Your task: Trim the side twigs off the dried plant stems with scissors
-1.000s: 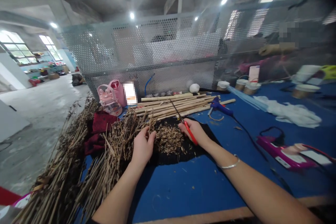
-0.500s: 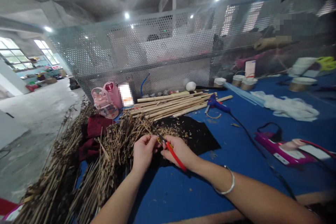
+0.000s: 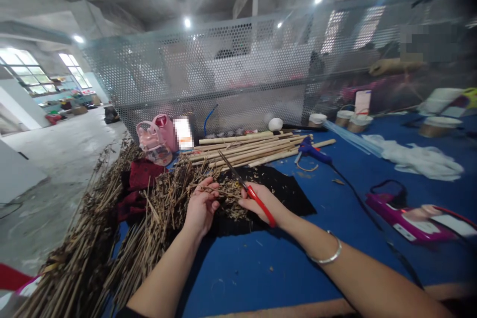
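My right hand (image 3: 263,201) is closed round red-handled scissors (image 3: 257,198), whose dark blades point up and left over a black cloth (image 3: 286,191). To its left, my left hand (image 3: 202,204) is palm up with curled fingers, a thin dry stem (image 3: 218,190) across them. Dry plant bits (image 3: 236,208) lie scattered on the cloth beneath and between my hands. A large heap of dried stalks (image 3: 156,223) is just left of my left hand, with dark red cloth (image 3: 143,174) behind it.
Pale sticks (image 3: 253,146) lie behind the black cloth. A blue glue gun (image 3: 311,151) with a cable is right of them. Further right are a purple power strip (image 3: 404,216) and white plastic (image 3: 417,156). A pink bag (image 3: 162,131) stands at the back left.
My hands have moved apart. The scissors' blades, earlier down between my hands, now point up and away, and the fingers of my left hand have loosened. The view has shifted slightly.
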